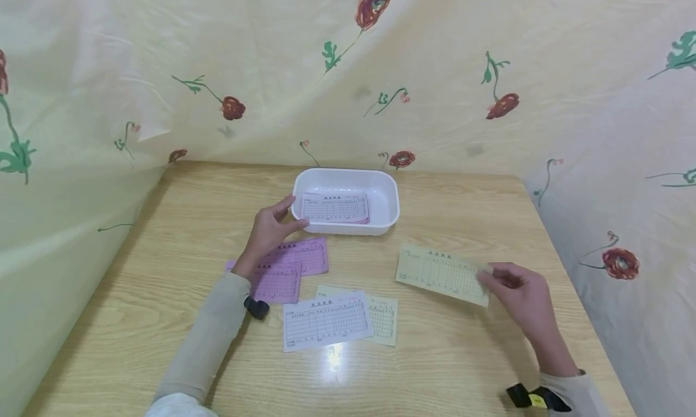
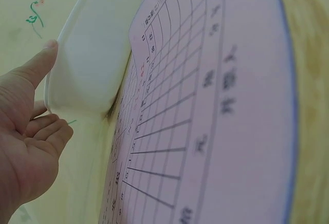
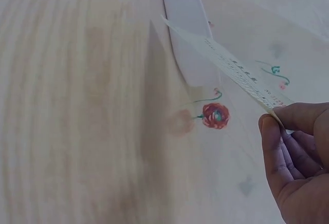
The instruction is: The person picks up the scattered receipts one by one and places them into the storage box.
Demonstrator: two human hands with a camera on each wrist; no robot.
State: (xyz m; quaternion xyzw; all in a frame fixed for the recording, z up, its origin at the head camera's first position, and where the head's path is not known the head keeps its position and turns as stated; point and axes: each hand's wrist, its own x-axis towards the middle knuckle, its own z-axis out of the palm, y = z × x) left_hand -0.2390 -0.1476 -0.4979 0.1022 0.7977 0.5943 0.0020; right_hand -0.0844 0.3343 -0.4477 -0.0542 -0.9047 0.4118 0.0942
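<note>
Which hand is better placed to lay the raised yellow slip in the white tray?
Probably the right hand: it pinches the yellow slip, while the left hand touches the white tray.

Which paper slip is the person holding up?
The pale yellow slip pinched at one end by the right hand; the other slips lie on the table or in the white tub.

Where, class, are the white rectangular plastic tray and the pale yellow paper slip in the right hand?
White rectangular plastic tray point(image 1: 348, 182): head view, far inner wall.
Pale yellow paper slip point(image 1: 443, 275): head view, middle of its printed face.
</note>
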